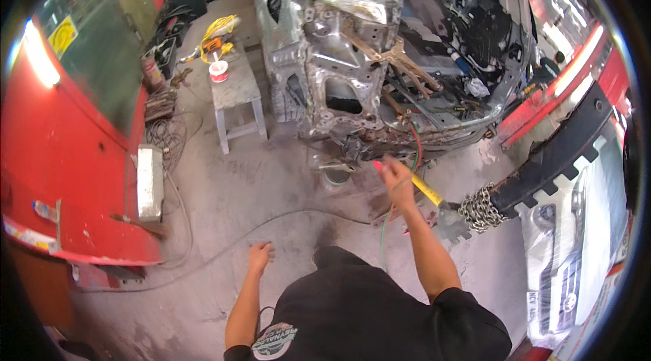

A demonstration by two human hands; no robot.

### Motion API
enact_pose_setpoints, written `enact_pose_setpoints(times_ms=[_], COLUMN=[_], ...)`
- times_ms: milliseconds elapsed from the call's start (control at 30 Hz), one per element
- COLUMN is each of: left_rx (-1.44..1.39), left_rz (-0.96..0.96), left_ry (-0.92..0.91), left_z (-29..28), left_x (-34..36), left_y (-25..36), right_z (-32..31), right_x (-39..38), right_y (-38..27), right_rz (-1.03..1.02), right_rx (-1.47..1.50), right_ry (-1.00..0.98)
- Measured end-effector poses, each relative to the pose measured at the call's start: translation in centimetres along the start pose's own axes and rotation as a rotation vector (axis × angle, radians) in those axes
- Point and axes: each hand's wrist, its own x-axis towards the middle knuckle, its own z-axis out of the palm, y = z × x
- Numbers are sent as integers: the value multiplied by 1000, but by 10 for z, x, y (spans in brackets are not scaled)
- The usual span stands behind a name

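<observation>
My right hand (pixel 398 181) reaches out in front of the torn-down front of a car (pixel 342 55). Its fingers are closed around a small red thing (pixel 378 166), too small to name. Just past my wrist a yellow bar (pixel 427 190) slants down toward a grey metal piece. My left hand (pixel 260 256) hangs low over the concrete floor, fingers loosely bent and apart, with nothing seen in it. Red and green hoses (pixel 415 140) run down from the car beside my right hand. A round can-like thing (pixel 337 175) is on the floor beneath the car's front.
A grey stool (pixel 236 83) at the left bears a red-and-white cup (pixel 218 70) and an orange power tool (pixel 213 46). A cable (pixel 271 220) crosses the floor. At the right, a toothed black post (pixel 556 157) with a chain (pixel 483 209) leans beside a plastic-covered vehicle front (pixel 556 273).
</observation>
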Motion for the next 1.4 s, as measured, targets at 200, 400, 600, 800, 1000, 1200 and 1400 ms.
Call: enact_pose_setpoints(times_ms=[200, 400, 600, 800, 1000, 1200, 1400], left_rx=[399, 137, -308, -692, -789, -754, -855], left_rz=[374, 551, 411, 272, 164, 252, 373], left_ry=[-255, -583, -867, -980, -1032, -961, -894], left_z=[137, 256, 362, 425, 453, 475, 481], left_x=[75, 74, 52, 42, 44, 44, 40], left_y=[201, 351, 465, 518, 515, 509, 507], right_z=[-91, -103, -108, -114, -114, -111, -108], right_x=[136, 201, 226, 233, 234, 236, 238], right_y=[-95, -83, -85, -91, -93, -104, -115], right_rz=[-101, -317, -73, 24, 107, 169, 192], right_rx=[-227, -537, -339, -366, -361, -335, -278], right_ry=[397, 472, 276, 188, 182, 171, 142])
